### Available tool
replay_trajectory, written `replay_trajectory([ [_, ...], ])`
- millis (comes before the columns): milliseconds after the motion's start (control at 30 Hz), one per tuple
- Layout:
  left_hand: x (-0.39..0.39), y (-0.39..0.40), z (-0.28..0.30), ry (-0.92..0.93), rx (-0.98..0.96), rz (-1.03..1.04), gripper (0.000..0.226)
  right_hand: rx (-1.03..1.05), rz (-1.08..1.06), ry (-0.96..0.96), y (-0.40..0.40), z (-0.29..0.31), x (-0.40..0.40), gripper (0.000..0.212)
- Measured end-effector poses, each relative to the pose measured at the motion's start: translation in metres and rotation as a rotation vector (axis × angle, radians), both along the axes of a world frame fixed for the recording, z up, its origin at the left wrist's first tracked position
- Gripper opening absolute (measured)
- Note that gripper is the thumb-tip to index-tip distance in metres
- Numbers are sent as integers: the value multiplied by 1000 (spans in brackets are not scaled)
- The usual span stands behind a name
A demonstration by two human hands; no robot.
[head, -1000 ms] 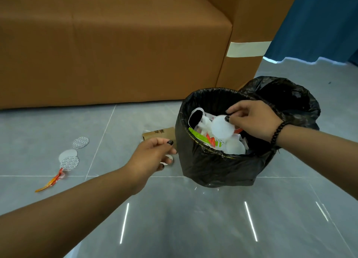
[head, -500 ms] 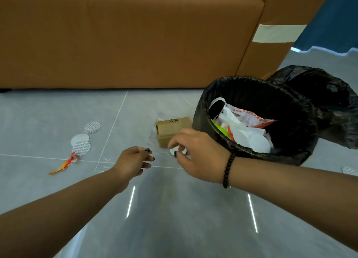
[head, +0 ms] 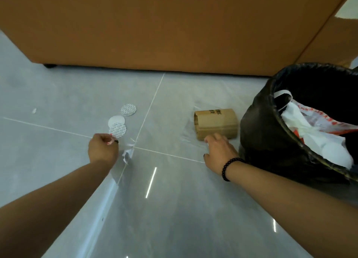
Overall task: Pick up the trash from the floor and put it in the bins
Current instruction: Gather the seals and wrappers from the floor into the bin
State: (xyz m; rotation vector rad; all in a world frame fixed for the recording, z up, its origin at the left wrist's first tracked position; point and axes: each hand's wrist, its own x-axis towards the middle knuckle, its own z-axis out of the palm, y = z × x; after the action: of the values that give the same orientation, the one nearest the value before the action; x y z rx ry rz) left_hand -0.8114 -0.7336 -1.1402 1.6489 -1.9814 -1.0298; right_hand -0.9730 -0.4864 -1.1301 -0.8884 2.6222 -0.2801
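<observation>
Head view: left hand point(head: 102, 150) pinches a wrapper point(head: 110, 142), right hand point(head: 219, 151) beside cardboard box point(head: 216, 123)

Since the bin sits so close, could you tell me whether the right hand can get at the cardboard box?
Probably yes: the right hand is at the cardboard box's near edge, with only clear film beneath; the bin stands beside it.

The cardboard box point(head: 216, 123), just left of the bin point(head: 259, 125), bears dark printed characters along its top edge, too blurred to read. No other text is legible.
</observation>
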Motion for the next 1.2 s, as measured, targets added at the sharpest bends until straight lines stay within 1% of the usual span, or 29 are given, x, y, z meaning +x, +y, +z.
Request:
replay_trajectory([
  [67, 5, -25, -6, -54, -25, 33, 41, 1, -17, 4, -3, -8, -3, 37],
  [133, 8, -45, -13, -156, 13, 19, 60, 8, -36, 3, -5, -15, -5, 37],
  [200, 9, -57, -20, -245, 44, -27, 70, 21, -62, -16, -5, -21, -9, 38],
  [267, 9, -62, -22, -324, 62, -93, 67, 33, -75, -23, -5, -26, -14, 38],
  [367, 11, -62, -24, -417, 33, -167, 40, 33, -77, 17, -3, -32, -20, 33],
  [400, 12, -61, -25, -438, 20, -190, 34, 29, -81, 30, -3, -34, -21, 32],
  [467, 11, -57, -27, -437, 5, -216, 28, 19, -93, 34, -3, -34, -23, 31],
  [500, 11, -56, -28, -404, -6, -212, 25, 14, -94, 30, -3, -34, -25, 32],
  [600, 12, -50, -31, -191, -4, -184, 19, -27, -99, 24, -2, -33, -30, 32],
  [667, 10, -43, -31, -106, -7, -205, 17, -126, -142, 11, -2, -31, -32, 29],
  [733, 5, -35, -33, -99, -17, -250, 20, -260, -191, -28, 2, -29, -30, 23],
  [833, -5, -29, -33, -102, -30, -242, 24, -372, -198, -182, 10, -31, -17, 20],
  [933, -15, -38, -31, -74, 5, -161, 33, -341, -163, -387, 16, -41, -3, 23],
  [1000, -23, -48, -31, -68, 14, -125, 44, -313, -178, -442, 18, -47, 3, 20],
  [1067, -32, -57, -30, -111, 7, -119, 56, -325, -236, -400, 19, -50, 8, 17],
  [1133, -40, -64, -28, -209, -5, -167, 65, -327, -255, -280, 20, -53, 16, 13],
  [1200, -49, -72, -28, -305, -15, -233, 63, -328, -236, -162, 20, -56, 26, 12],
])
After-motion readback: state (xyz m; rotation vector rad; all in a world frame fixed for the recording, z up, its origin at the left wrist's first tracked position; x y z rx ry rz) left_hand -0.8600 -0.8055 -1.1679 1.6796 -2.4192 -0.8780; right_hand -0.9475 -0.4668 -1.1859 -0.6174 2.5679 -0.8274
